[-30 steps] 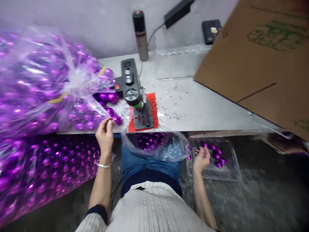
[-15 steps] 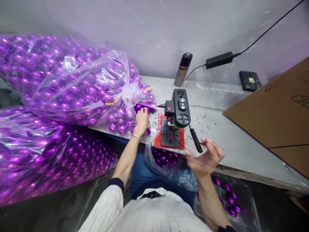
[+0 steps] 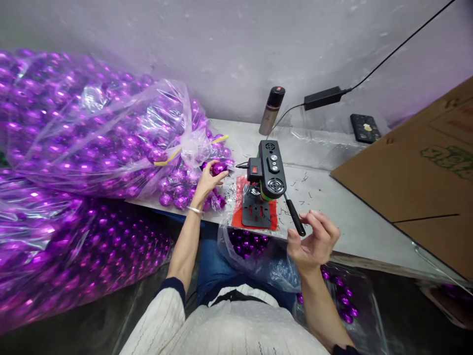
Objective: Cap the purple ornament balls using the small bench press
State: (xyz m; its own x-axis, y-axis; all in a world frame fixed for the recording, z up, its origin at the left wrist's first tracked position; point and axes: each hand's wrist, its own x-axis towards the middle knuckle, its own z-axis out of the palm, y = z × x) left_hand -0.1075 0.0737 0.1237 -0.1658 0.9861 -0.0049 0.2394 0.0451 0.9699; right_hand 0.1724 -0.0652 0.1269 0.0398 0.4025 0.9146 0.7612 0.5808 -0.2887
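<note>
My left hand has its thumb and fingers around a shiny purple ball, beside other purple balls on the table. A small black press machine stands on a red sheet, its black-gripped lever slanting down to the right. Close to the end of that lever is my right hand, palm turned up, fingers curled but apart, with nothing between them.
Big clear bags of purple balls fill the left side. At the back stand a spray can, a power adapter and a phone. A cardboard box is at right. An open bag of balls hangs below the table edge.
My left hand has turned and its fingers now hold a purple ball that was mostly covered before. My right hand stays near the lever, its fingers slightly more curled. The view has shifted a little.
</note>
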